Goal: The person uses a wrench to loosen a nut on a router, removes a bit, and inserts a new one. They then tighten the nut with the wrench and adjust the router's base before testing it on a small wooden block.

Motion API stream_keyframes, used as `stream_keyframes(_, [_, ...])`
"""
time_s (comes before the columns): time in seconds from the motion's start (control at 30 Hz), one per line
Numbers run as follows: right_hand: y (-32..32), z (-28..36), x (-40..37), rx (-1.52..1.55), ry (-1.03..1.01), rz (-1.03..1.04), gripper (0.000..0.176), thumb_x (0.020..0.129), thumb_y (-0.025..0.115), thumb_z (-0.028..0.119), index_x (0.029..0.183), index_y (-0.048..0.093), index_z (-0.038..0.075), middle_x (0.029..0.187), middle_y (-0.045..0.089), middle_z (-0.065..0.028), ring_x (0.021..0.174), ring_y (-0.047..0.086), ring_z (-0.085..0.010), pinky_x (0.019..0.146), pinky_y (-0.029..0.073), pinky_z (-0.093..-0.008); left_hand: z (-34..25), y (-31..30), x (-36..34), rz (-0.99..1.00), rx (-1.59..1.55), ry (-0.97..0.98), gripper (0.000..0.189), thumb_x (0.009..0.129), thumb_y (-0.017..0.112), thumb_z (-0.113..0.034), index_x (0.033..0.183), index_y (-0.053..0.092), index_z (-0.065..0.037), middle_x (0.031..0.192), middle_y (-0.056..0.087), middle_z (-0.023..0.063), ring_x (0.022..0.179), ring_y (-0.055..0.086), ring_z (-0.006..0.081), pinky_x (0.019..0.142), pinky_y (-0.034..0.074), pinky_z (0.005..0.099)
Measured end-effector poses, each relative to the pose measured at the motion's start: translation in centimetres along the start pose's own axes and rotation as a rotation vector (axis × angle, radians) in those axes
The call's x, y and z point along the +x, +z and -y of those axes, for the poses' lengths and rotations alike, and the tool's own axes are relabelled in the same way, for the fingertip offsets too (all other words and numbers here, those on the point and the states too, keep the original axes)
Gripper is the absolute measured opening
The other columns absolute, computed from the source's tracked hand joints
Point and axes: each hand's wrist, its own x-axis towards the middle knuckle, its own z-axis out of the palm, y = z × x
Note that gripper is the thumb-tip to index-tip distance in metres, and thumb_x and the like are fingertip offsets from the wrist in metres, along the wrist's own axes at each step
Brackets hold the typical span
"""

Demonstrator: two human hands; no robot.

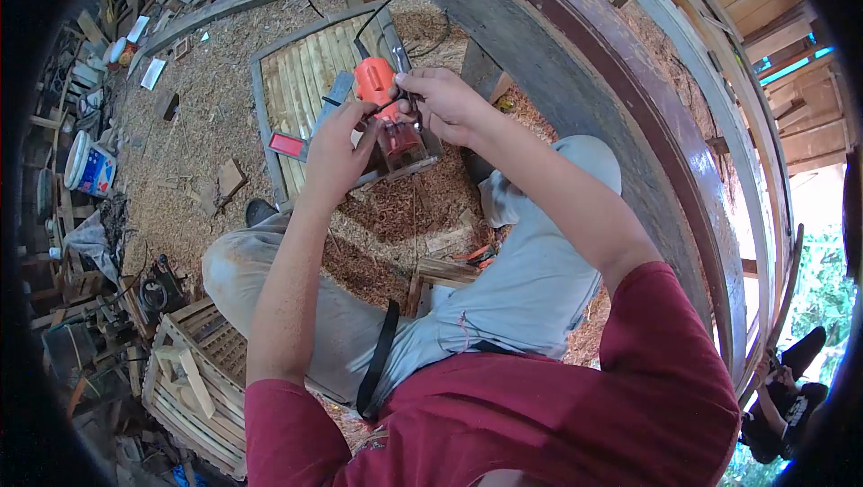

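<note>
An orange trim router (374,83) with a see-through base (403,144) stands on a slatted wooden panel in front of me. My left hand (343,138) is closed at the router's near left side, its fingertips pinching a thin dark rod-like piece (333,101). My right hand (442,102) is curled at the router's right side, gripping a silver wrench-like tool (400,58) whose end sticks up past the thumb. The fingers hide part of the router's middle. A black cord (361,33) runs up from the router's top.
The slatted panel (306,65) lies on shavings, with a red rectangular block (287,145) on it. A long plank bench (575,83) runs along the right. At left are a white bucket (88,165) and a slatted crate (193,379). Another person (787,406) is at far right.
</note>
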Motion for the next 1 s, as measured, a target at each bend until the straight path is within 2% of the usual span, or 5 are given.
stream_keyframes(0.47, [-1.6,1.3,-1.5,-0.283,-0.072,-0.21,0.016,0.104,0.056,0.014,0.101,0.066,0.002,0.085,0.065,-0.0036,0.064,0.057,-0.0106,0.057,0.047,-0.0274,0.8,-3.2,-0.7,-0.321,-0.658,-0.338,0.017,0.103,0.062,-0.016,0.103,0.067,0.0,0.097,0.071,0.0026,0.095,0.064,0.0105,0.085,0.052,0.0284])
stream_keyframes(0.67, [-1.6,1.8,-2.9,-0.302,-0.078,-0.179,0.017,0.106,0.055,0.016,0.111,0.062,0.001,0.092,0.067,-0.0065,0.069,0.068,-0.0149,0.054,0.052,-0.028,1.8,-1.8,-1.5,-0.125,-0.445,-0.385,0.027,0.105,0.06,-0.021,0.085,0.053,-0.004,0.079,0.06,0.0007,0.084,0.062,0.0098,0.067,0.045,0.026])
stream_keyframes(0.77, [-1.4,1.9,-4.1,-0.352,-0.077,-0.163,0.02,0.107,0.053,0.017,0.116,0.059,0.0,0.093,0.067,-0.0079,0.069,0.071,-0.0178,0.051,0.053,-0.0276,1.8,-0.9,-1.4,0.002,-0.11,-0.361,0.028,0.103,0.063,-0.024,0.089,0.054,-0.002,0.075,0.054,0.0026,0.071,0.053,0.0122,0.065,0.043,0.0326])
stream_keyframes(0.9, [-2.0,1.7,-4.9,-0.372,-0.072,-0.142,0.022,0.108,0.052,0.017,0.119,0.057,-0.001,0.093,0.067,-0.009,0.068,0.072,-0.0192,0.05,0.054,-0.027,4.8,0.8,-2.0,-0.033,-0.491,-0.691,0.024,0.099,0.064,-0.022,0.096,0.057,0.001,0.074,0.054,0.0056,0.069,0.049,0.0145,0.064,0.041,0.0326])
stream_keyframes(1.0, [-1.5,2.2,-5.7,-0.36,-0.086,-0.133,0.023,0.108,0.052,0.017,0.119,0.058,-0.001,0.093,0.067,-0.0093,0.069,0.072,-0.0194,0.049,0.054,-0.027,4.7,-0.4,-1.4,0.136,-0.229,-0.623,0.019,0.097,0.059,-0.016,0.104,0.063,0.001,0.081,0.062,0.0055,0.072,0.053,0.0129,0.066,0.044,0.0306])
